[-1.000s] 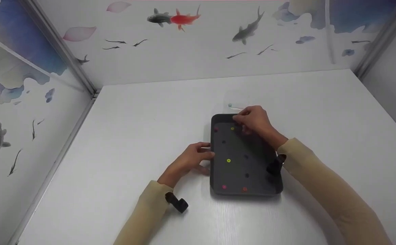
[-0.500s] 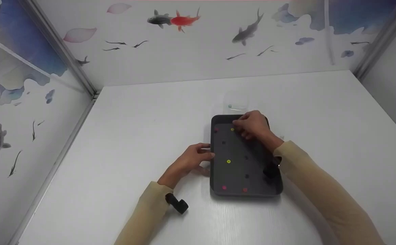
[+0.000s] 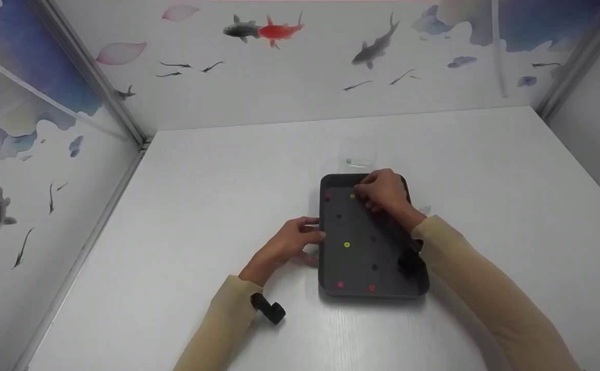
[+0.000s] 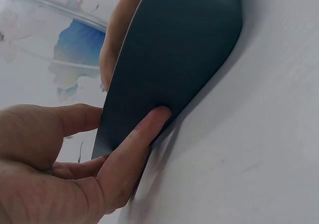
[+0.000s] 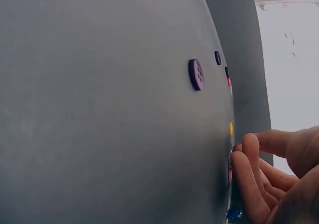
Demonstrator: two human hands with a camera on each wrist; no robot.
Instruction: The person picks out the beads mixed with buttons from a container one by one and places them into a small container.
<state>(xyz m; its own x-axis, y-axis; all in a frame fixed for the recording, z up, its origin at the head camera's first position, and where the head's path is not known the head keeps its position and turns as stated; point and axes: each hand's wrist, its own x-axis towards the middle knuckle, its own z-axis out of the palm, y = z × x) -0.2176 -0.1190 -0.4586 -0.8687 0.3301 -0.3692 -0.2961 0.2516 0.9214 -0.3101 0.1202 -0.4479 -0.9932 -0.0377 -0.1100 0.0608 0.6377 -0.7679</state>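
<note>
A dark grey tray lies on the white table, with several small buttons scattered over its floor. My left hand holds the tray's left wall, one digit reaching the rim and another finger lying against the outer side. Inside the far right part of the tray, my right hand has thumb and fingers bent together close over the floor, near a yellow button. In the right wrist view, a pink-red button and a blue bead-like piece show beside its fingertips. I cannot tell whether they pinch anything.
A clear plastic bag with a small teal piece lies beyond the tray's far edge. Another small clear item shows right of the tray, partly behind the right forearm. Purple buttons lie on the tray floor. Printed walls enclose the table.
My right hand has come down from the tray's far rim toward its floor, slightly nearer me. The clear item at the right has come into view. My left hand and the tray stay put.
</note>
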